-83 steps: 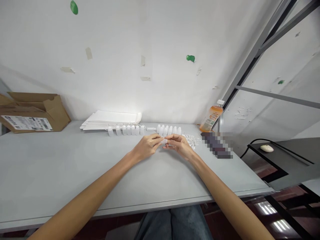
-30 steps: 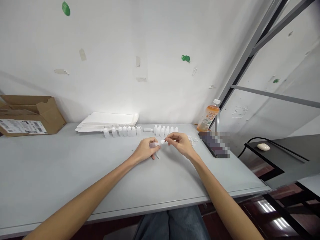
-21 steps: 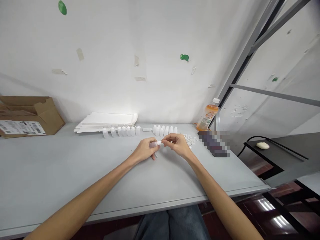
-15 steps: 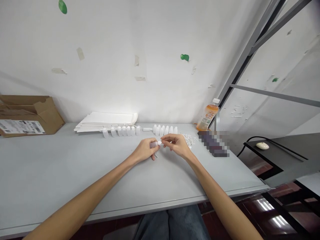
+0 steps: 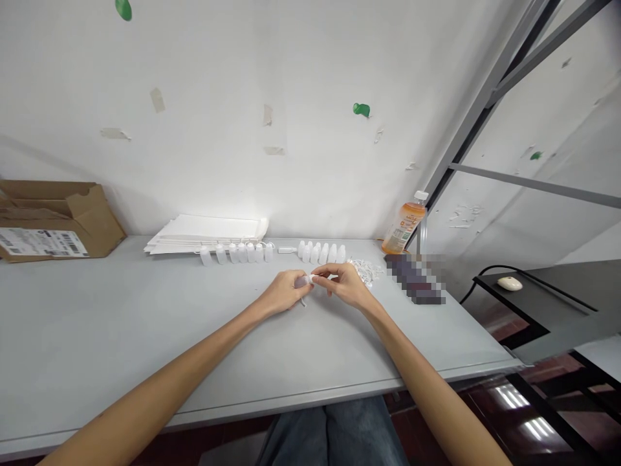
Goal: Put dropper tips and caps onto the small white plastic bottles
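Observation:
My left hand (image 5: 283,292) is closed round a small white plastic bottle (image 5: 303,281) lying sideways just above the grey table (image 5: 145,323). My right hand (image 5: 345,283) pinches the bottle's tip, fingers pressed together on a small white cap that is mostly hidden. Behind the hands stand two rows of the same small white bottles, one to the left (image 5: 237,253) and one to the right (image 5: 321,252). A pile of small white parts (image 5: 366,268) lies just right of my right hand.
A stack of white sheets (image 5: 208,230) lies against the wall. An open cardboard box (image 5: 53,220) sits far left. An orange drink bottle (image 5: 403,223) stands at the back right, a blurred dark object (image 5: 417,279) before it. A lower dark desk with a mouse (image 5: 508,283) is at right.
The two hands have come together: the right hand's fingertips, a little apart from the bottle a second ago, now press on its tip. The left hand has turned the bottle slightly.

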The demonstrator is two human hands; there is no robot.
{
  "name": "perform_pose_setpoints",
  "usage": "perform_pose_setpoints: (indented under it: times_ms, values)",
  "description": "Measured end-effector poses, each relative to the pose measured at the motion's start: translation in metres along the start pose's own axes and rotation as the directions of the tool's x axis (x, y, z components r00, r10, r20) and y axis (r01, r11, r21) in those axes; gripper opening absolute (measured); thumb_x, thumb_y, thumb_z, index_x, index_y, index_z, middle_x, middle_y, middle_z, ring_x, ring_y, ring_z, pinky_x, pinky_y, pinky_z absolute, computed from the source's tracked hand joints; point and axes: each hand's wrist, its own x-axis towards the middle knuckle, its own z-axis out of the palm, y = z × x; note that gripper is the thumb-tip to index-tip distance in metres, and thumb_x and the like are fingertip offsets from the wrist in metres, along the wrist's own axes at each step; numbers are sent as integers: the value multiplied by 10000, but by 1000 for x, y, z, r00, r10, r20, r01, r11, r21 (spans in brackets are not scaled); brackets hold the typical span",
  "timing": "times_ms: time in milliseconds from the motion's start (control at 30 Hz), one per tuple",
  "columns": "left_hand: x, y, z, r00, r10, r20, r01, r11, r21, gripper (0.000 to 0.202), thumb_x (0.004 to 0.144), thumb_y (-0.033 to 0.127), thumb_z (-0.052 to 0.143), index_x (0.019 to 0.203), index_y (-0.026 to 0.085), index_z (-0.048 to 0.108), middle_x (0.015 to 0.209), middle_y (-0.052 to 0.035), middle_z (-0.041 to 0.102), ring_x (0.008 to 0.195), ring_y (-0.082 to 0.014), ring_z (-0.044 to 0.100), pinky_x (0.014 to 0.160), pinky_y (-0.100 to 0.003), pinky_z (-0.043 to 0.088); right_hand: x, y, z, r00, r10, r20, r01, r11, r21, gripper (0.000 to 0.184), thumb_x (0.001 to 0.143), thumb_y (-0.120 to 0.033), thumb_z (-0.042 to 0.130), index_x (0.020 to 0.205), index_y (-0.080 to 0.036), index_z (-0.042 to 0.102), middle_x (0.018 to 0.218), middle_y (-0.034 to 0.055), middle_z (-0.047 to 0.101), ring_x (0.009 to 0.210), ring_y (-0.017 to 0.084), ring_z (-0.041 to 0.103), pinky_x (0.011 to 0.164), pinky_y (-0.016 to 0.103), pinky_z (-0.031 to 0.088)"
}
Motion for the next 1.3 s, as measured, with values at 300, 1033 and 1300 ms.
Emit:
perform_pose_setpoints:
  times_ms: [300,1033,1300]
  values:
    - [2,-4,1,997,77,9,-77,997,-10,310,846,465,481,772,178,570,682,9,576,599,-146,560,544,-243,401,0,0,-2,998,-34,54,32,999,38,288,785,-418,663,875,-148,709,792,62,672,671,149,596,506,244,485]
    - [3,-6,-3,996,29,79,-28,999,-22,312,822,454,496,838,165,613,649,6,560,590,-155,572,518,-242,402,1,2,-2,998,-34,45,31,998,56,318,732,-434,718,857,-142,718,827,66,674,709,167,631,597,303,563]
    - [5,-8,-2,995,6,103,-1,999,-50,353,806,480,517,855,149,631,682,0,576,579,-140,560,502,-235,384,1,6,-3,998,-35,45,31,996,88,303,713,-395,737,890,-149,723,864,64,680,693,163,650,681,342,583]
